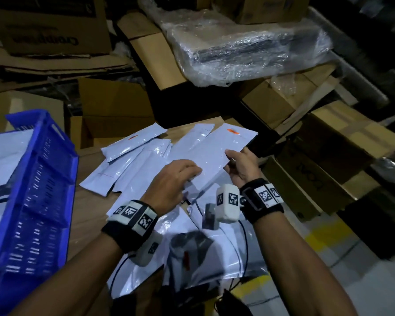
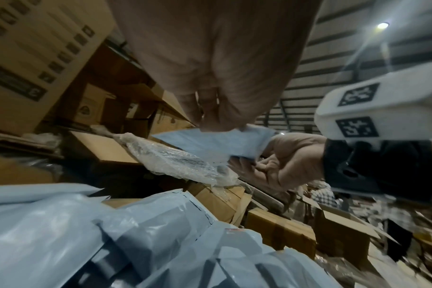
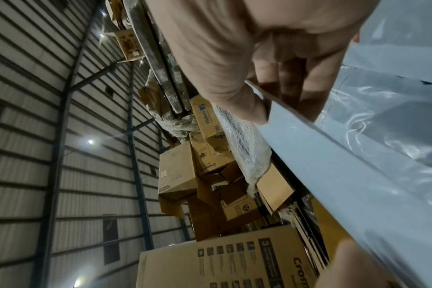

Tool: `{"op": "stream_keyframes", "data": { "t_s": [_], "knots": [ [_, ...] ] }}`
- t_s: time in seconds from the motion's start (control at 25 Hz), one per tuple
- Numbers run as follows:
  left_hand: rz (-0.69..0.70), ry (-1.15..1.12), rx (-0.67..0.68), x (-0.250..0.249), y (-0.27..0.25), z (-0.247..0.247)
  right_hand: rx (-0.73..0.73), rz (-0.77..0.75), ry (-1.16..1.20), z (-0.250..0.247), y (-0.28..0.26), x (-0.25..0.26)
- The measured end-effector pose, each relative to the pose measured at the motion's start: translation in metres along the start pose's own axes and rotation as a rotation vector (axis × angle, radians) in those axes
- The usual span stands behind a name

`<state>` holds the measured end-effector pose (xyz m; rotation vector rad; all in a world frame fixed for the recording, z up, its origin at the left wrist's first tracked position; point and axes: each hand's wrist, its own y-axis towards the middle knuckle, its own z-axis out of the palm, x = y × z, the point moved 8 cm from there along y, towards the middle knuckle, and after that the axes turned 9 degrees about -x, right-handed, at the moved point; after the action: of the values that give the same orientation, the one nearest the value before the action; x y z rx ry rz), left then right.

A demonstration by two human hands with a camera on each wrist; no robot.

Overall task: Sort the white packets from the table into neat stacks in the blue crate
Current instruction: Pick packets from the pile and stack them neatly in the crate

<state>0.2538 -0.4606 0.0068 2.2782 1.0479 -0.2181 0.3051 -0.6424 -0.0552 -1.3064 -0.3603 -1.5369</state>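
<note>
Both hands hold one long white packet (image 1: 217, 153) with an orange mark, lifted a little over the table. My left hand (image 1: 176, 179) grips its near left edge, fingers curled onto it. My right hand (image 1: 240, 165) pinches its right edge, thumb on top. In the left wrist view the packet (image 2: 210, 144) shows between my left fingers (image 2: 210, 115) and the right hand (image 2: 284, 161). In the right wrist view the packet (image 3: 345, 175) runs under the thumb (image 3: 249, 109). Several more white packets (image 1: 132, 160) lie loose on the table. The blue crate (image 1: 41, 192) stands at the left with packets (image 1: 2, 151) inside.
The wooden table (image 1: 87, 206) ends near a heap of cardboard boxes (image 1: 114, 106) behind and to the right. A bundle wrapped in clear film (image 1: 249, 49) lies on the boxes. A dark packet (image 1: 192, 254) lies near my forearms. Grey floor (image 1: 351, 258) is at the right.
</note>
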Motion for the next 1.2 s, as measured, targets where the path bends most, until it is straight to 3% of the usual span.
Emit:
{"op": "stream_keyframes", "data": {
  "t_s": [0.12, 0.2, 0.28, 0.36, 0.56, 0.76, 0.92, 1.08, 1.2],
  "knots": [
    [-0.291, -0.157, -0.141, 0.028, -0.011, -0.021, 0.066, -0.068, -0.053, 0.003, -0.018, 0.001],
    [-0.536, -0.326, -0.152, 0.04, -0.013, -0.03, 0.165, -0.099, -0.088, 0.015, -0.038, 0.002],
    [-0.754, -0.647, -0.137, 0.045, -0.014, -0.03, 0.265, -0.12, -0.087, 0.029, -0.06, 0.002],
    [-0.875, -0.91, -0.163, 0.044, -0.018, -0.032, 0.332, -0.132, -0.107, 0.038, -0.079, 0.002],
    [-0.929, -0.982, -0.354, 0.061, -0.039, -0.046, 0.412, -0.198, -0.254, 0.049, -0.104, -0.013],
    [-0.871, -0.995, -0.443, 0.059, -0.047, -0.072, 0.519, -0.255, -0.395, 0.056, -0.125, -0.027],
    [-0.826, -1.067, -0.646, 0.072, -0.038, -0.118, 0.595, -0.249, -0.486, 0.061, -0.132, -0.036],
    [-0.89, -0.911, -0.724, 0.093, -0.047, -0.146, 0.656, -0.251, -0.54, 0.065, -0.14, -0.037],
    [-0.894, -0.645, -0.649, 0.103, -0.053, -0.159, 0.657, -0.258, -0.584, 0.067, -0.137, -0.038]
  ]
}}
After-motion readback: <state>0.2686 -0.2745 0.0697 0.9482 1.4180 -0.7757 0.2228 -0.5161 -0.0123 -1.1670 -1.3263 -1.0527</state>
